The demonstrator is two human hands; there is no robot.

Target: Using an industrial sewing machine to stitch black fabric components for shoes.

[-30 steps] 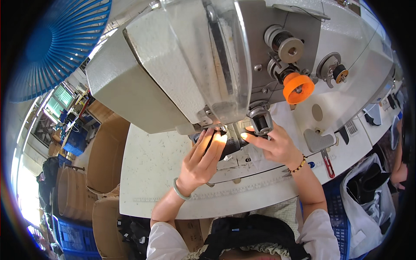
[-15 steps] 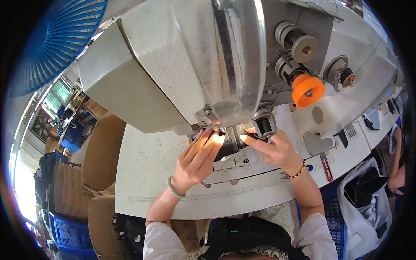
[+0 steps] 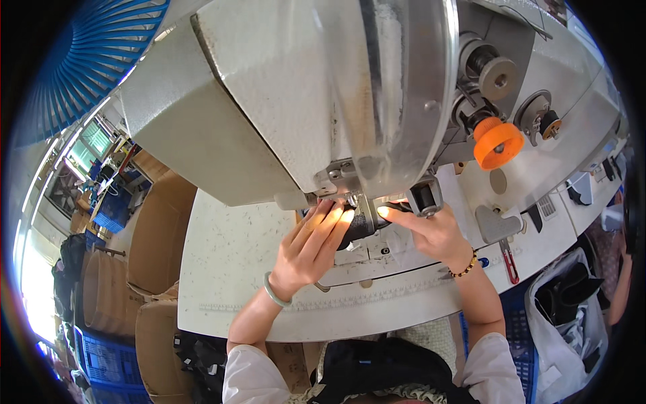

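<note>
A piece of black material [image 3: 359,227], curved like a band, lies under the head of a large off-white sewing machine [image 3: 269,81]. My left hand [image 3: 306,252] is on its left side, fingers stretched forward and close together, tips by the lit needle area; the thumb is hidden. On the other side, my right hand [image 3: 437,236] holds the piece's right end, with the index finger extended along it and the other fingers mostly hidden. A metal presser part [image 3: 365,209] stands between the hands. The stitching point is mostly covered by fingers and the machine.
An orange tension knob [image 3: 498,144] juts from the machine. On the table's right lie a grey flat plate [image 3: 496,224] and a red-handled cutter [image 3: 511,262]. A ruler strip [image 3: 336,294] runs along the front. Cardboard boxes [image 3: 158,236] stand left; a white sack [image 3: 572,316] of black pieces stands right.
The machine's head appears farther right in the picture as the view shifts. Both hands keep hold of the black piece, and its visible part has turned slightly. The person's arm at far right has moved.
</note>
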